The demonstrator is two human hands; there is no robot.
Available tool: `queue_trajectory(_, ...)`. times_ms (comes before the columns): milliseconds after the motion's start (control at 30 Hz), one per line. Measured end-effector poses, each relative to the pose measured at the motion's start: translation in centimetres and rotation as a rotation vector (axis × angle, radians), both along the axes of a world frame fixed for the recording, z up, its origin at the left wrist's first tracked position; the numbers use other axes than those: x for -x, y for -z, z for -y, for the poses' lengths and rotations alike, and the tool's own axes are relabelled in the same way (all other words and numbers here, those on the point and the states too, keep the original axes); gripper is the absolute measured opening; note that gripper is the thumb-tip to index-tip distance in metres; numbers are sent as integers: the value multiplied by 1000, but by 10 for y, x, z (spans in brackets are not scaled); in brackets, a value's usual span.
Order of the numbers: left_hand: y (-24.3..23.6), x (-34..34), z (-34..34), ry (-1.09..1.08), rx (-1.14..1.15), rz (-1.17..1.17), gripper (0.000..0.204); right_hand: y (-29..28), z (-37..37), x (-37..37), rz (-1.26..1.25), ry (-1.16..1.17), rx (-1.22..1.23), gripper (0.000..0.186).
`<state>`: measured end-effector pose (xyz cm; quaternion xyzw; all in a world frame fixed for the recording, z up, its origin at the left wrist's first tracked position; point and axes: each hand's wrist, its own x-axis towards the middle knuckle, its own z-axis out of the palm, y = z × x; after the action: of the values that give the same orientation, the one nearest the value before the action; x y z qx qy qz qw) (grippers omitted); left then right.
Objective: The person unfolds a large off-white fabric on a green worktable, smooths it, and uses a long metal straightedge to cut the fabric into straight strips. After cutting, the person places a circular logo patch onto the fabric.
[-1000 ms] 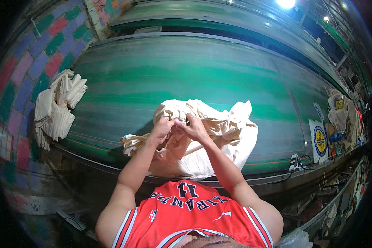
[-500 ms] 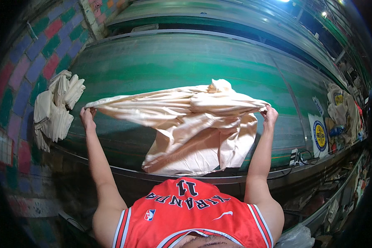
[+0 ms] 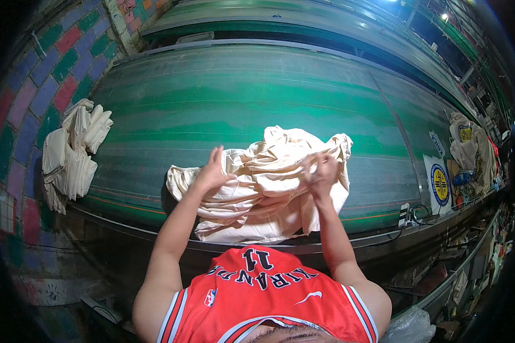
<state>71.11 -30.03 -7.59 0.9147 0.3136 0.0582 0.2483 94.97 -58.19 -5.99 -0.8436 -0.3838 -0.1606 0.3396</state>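
A cream cloth [image 3: 281, 150] lies bunched in loose folds near the front edge of the green table [image 3: 171, 103]. My left hand [image 3: 213, 172] is over the left part of the cloth, its fingers apart and nothing held in them. Above the cloth's right part is my right hand [image 3: 321, 172], smeared by motion. Its fingers look bent, but whether they grip any fabric cannot be made out.
A pile of folded cream cloths [image 3: 68, 154] sits at the table's left end by a painted brick wall [image 3: 57, 68]. At the right are a white sheet with a round emblem [image 3: 439, 182], more cloths [image 3: 469, 143], and a cabled device [image 3: 406, 216].
Both hands have come inward from far apart. The cloth, stretched wide between them before, has dropped into a bunched heap, and the left hand has let go of its end.
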Motion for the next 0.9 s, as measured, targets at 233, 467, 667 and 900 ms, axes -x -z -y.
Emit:
queue_trajectory(233, 9, -17, 2, 64, 466, -131, 40, 48, 3, 14, -338, -145, 666, 49)
queue_trajectory(467, -53, 71, -158, -239, 113, 508, 21, -13, 79, -115, 19, 149, -63, 22)
queue_trajectory(667, -64, 159, -215, -701, -287, 238, 29, -64, 146, -152, -123, 648, 217, 22)
queue_trajectory(900, -26, 55, -70, -5, -94, 400, 65, -33, 66, -91, -111, -183, 275, 60)
